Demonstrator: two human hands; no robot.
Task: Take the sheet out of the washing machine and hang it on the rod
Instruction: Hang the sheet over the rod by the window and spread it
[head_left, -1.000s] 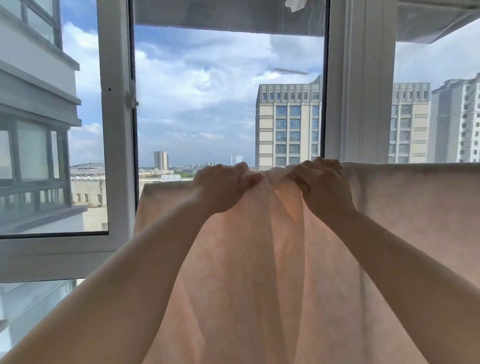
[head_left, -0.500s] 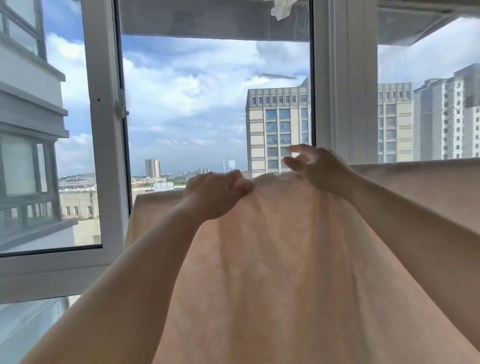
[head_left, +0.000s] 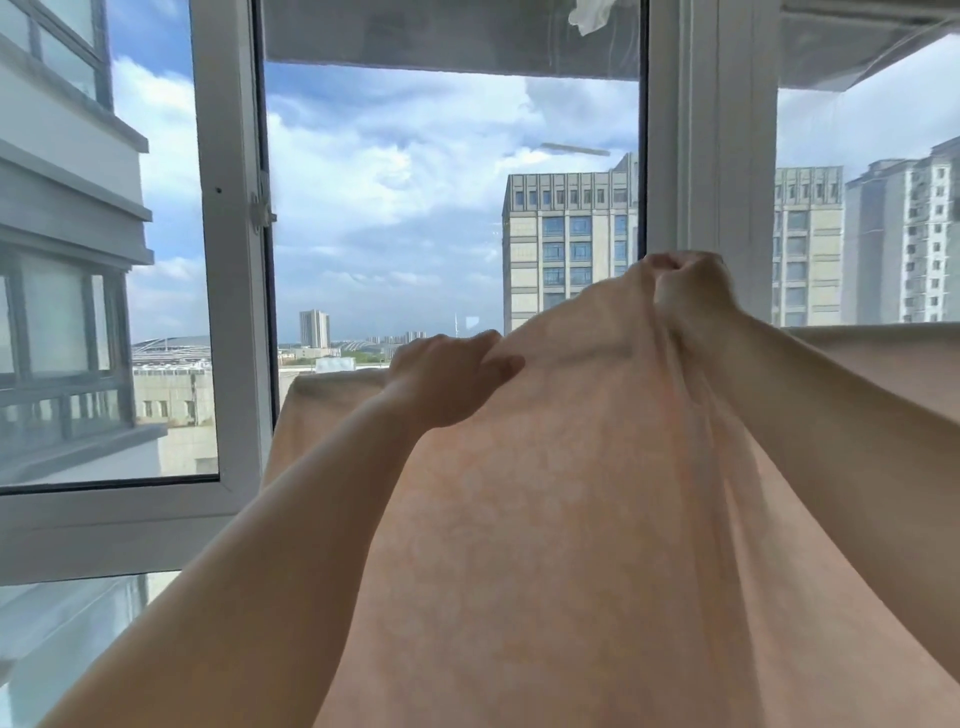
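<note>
Since half a second back our right hand (head_left: 688, 288) went from open fingers hovering over the cloth to a closed fist bunching the sheet (head_left: 545, 519) and lifting it into a peak, higher than before. Our left hand (head_left: 449, 379) hasn't really budged, thumb and curled fingers pinching the top edge lower down. We've got the peach sheet draped across in front of us, its top edge running level out to both sides, so it looks hung, though the rod itself is hidden under the fabric. Behind it sit the open window frame (head_left: 228, 260) and the grey tower block (head_left: 569, 249).
</note>
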